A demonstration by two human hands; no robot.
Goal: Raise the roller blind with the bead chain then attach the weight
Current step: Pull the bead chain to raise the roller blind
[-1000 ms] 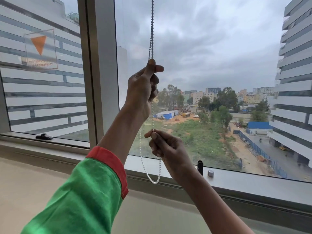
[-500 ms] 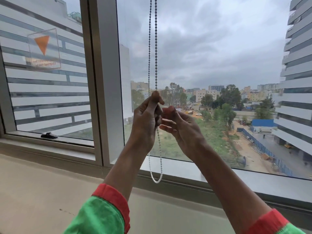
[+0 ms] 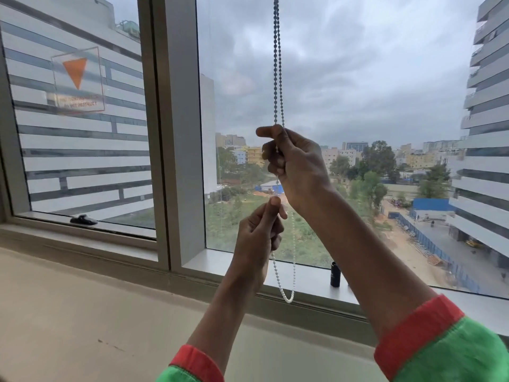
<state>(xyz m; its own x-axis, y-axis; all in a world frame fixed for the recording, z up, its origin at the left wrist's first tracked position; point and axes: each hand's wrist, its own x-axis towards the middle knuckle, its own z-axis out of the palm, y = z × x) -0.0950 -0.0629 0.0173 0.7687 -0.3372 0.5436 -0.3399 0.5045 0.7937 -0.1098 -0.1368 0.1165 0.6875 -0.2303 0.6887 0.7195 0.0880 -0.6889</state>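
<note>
A beaded chain (image 3: 277,64) hangs vertically, looping at six o'clock. The right hand (image 3: 296,166) grips it above; the left hand (image 3: 260,232) pinches it below.

A wide window (image 3: 358,78) with a pale frame (image 3: 176,133) shows overcast sky (grey daylight) above a beige sill (image 3: 82,312).
</note>
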